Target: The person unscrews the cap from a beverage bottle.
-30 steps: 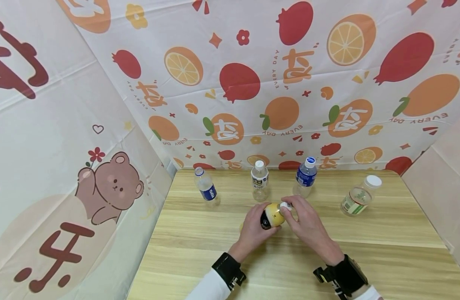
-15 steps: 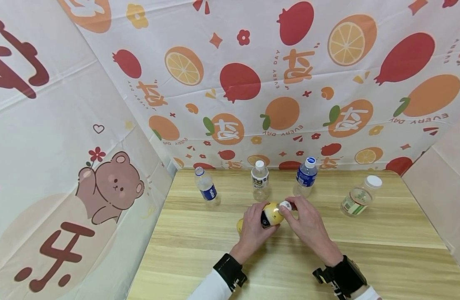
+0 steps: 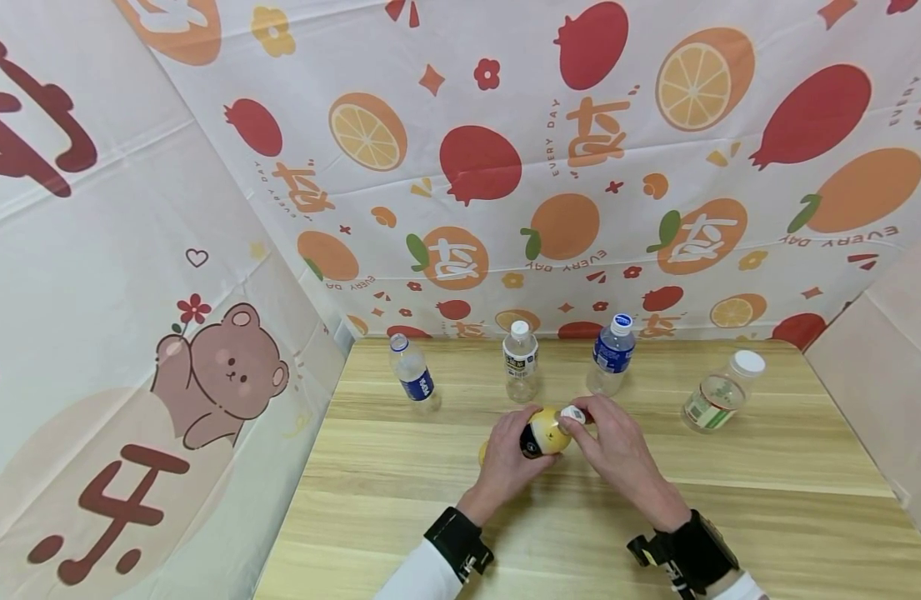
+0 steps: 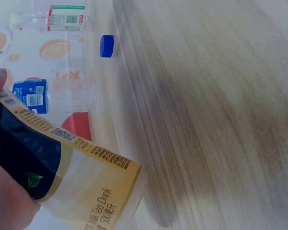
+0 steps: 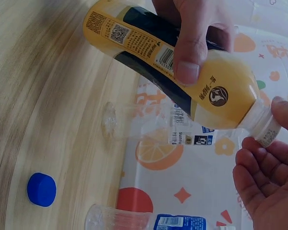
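Observation:
My left hand (image 3: 505, 458) grips a yellow milk tea bottle (image 3: 548, 432) with a dark label band around its body. The bottle is tilted, its neck pointing up and to the right. At the neck, the thumb and fingers of my right hand (image 3: 618, 446) pinch the white cap (image 3: 573, 414). In the right wrist view the cap (image 5: 265, 128) sits on the bottle's mouth, with the thumb on one side and curled fingers on the other. A loose blue cap (image 5: 41, 189) lies on the table below; it is hidden in the head view.
Along the back of the wooden table (image 3: 400, 517) stand a blue-labelled clear bottle (image 3: 415, 379), a white-capped bottle (image 3: 520, 362), another blue-labelled bottle (image 3: 612, 357) and a wider jar-like bottle (image 3: 718, 396). A fruit-print cloth (image 3: 430, 125) hangs behind them.
Both hands and the tilted bottle shift only slightly. The left hand keeps its grip on the bottle, and the right fingers stay at the white cap throughout.

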### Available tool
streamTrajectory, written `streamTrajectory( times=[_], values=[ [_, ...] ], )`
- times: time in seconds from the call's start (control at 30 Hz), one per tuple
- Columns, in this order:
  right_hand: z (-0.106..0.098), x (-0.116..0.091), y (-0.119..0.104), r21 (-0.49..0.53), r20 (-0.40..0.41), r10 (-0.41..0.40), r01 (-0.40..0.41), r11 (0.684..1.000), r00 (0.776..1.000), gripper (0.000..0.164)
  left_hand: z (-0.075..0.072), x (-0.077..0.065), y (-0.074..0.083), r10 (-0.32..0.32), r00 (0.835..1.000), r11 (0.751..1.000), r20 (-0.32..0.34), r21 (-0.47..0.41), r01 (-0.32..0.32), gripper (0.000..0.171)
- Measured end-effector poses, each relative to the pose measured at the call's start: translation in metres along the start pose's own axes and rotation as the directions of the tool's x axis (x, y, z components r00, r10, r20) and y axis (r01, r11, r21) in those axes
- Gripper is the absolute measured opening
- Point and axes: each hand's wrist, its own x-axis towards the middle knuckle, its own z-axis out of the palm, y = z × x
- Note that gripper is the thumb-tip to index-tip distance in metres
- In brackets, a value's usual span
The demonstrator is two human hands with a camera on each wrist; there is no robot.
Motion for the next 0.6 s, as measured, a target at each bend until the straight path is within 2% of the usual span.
streamTrajectory(
  times=[0.27, 0.6],
  values=[
    [-0.0039, 0.0025, 0.0002, 0.019, 0.013, -0.070, 0.070, 0.997, 0.997, 0.019, -0.0017, -0.0005, -0.0021, -0.036, 0.999, 0.997, 0.027, -0.073, 0.038, 0.075],
    [-0.0071, 0.0046, 0.0032, 0.057, 0.039, -0.147, 0.144, 0.988, 0.988, 0.024, -0.0056, -0.0006, -0.0024, -0.061, 0.995, 0.987, 0.081, -0.143, 0.072, 0.074]
  ],
)
